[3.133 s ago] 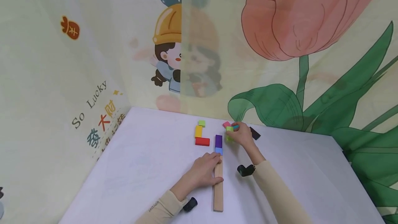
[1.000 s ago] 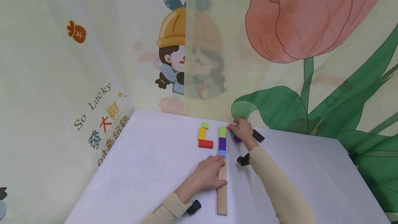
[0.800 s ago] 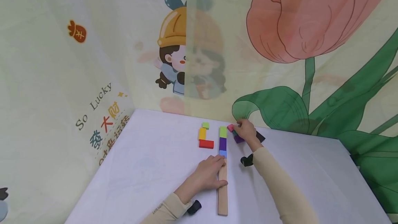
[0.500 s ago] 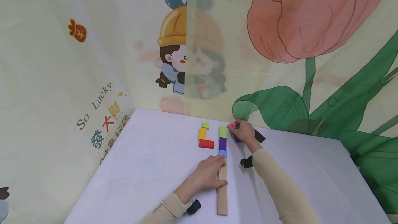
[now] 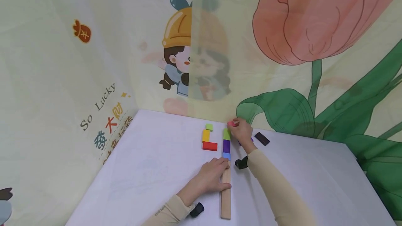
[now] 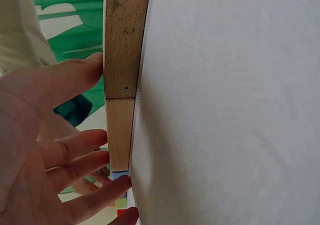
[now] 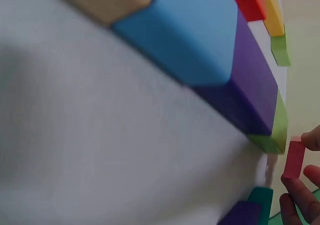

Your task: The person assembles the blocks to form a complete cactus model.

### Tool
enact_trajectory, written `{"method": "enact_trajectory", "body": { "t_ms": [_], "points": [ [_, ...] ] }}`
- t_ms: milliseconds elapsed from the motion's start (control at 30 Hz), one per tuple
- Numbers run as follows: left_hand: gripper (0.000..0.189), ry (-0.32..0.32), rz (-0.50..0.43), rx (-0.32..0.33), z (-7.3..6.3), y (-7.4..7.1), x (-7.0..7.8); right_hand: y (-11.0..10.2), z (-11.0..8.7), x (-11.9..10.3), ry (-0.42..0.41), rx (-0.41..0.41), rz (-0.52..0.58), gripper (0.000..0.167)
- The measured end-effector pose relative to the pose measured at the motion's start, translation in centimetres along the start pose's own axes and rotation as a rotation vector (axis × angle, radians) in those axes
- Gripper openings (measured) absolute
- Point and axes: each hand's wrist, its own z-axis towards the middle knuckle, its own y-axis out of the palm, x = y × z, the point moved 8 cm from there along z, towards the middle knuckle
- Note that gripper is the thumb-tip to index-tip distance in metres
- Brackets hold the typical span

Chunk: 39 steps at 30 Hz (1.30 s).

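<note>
Compared with the previous frame, the right hand had moved the pink block toward 11 o'clock, pinching it near one green block. At 7 o'clock, the left hand, loosely spread, touched two wood blocks. Between lay one blue block and one purple block. Three more blocks sat at 9 o'clock, one red block included; one black block at 4.

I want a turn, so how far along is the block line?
Looks done: wooden blocks, a blue block, purple block and green block sit end to end.
In hand: the right hand pinches a pink block; the left hand rests on the wooden blocks.
Maybe left: placing the pink one, then the teal block, second purple block and black block, which lie off the line.
</note>
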Motion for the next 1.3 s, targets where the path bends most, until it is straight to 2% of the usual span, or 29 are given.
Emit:
{"method": "enact_trajectory", "body": {
  "t_ms": [133,400,700,900,1033,1300],
  "points": [
    [0.053,0.009,-0.004,0.015,0.0,0.0,0.0,0.8,-0.1,-0.4,0.008,-0.007,0.028,0.042],
    [0.053,0.015,0.002,0.019,0.1,-0.1,0.0,1.8,0.1,-0.5,0.051,-0.019,0.014,0.04],
    [0.052,0.028,0.005,0.029,0.0,-0.2,0.1,2.0,0.3,-0.6,0.087,-0.024,-0.007,0.031],
    [0.052,0.022,-0.015,0.012,0.1,0.0,0.1,2.2,0.3,-0.5,0.105,-0.048,-0.047,0.036],
    [0.053,0.021,-0.015,0.013,0.2,0.1,0.0,2.0,0.4,-0.7,0.09,-0.056,-0.069,0.039],
    [0.053,0.014,-0.02,0.013,0.2,0.0,0.0,1.7,0.5,-1.0,0.053,-0.089,-0.07,0.031]
  ]
}}
